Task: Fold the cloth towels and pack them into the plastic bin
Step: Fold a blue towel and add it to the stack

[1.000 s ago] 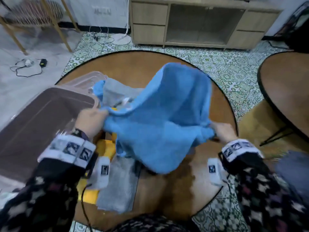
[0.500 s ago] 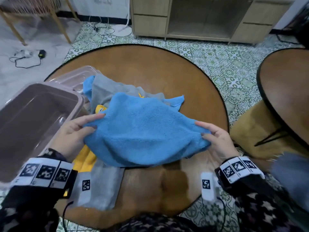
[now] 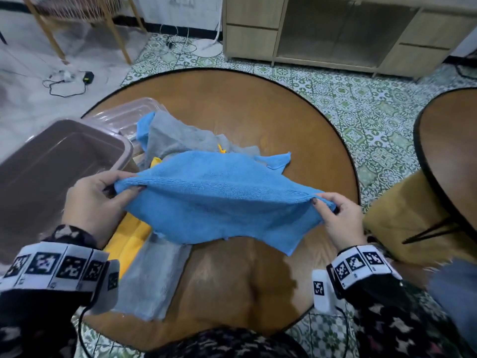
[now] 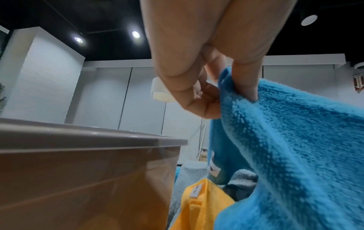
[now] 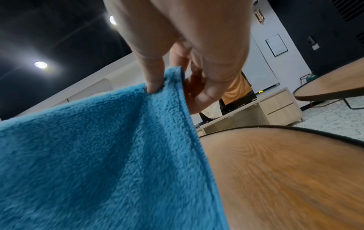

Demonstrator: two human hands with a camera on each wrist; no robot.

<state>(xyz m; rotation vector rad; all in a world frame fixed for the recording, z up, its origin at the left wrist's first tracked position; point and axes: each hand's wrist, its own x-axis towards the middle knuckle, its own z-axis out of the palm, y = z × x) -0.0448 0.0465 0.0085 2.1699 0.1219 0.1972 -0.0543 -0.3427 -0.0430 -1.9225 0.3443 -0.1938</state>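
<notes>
A blue towel (image 3: 222, 197) is stretched between my two hands above the round wooden table (image 3: 258, 112). My left hand (image 3: 103, 192) pinches its left corner (image 4: 232, 87) beside the brown plastic bin (image 3: 51, 171). My right hand (image 3: 333, 210) pinches the right corner (image 5: 169, 77). The towel's lower half hangs down toward me. Under and behind it lies a heap of other towels: grey (image 3: 175, 135), yellow (image 3: 129, 239) and another blue one (image 3: 143, 125). A flat grey towel (image 3: 152, 275) lies at the table's near left.
The bin's clear lid (image 3: 126, 115) lies behind the bin. A second round table (image 3: 454, 156) stands at the right, with a tan seat (image 3: 402, 215) below it. A wooden cabinet (image 3: 335, 29) stands at the back on the patterned floor.
The blue towel, flung up a second ago, has come down and is pulled taut sideways. Both hands now pinch its upper corners, and the far right corner rests on the table.
</notes>
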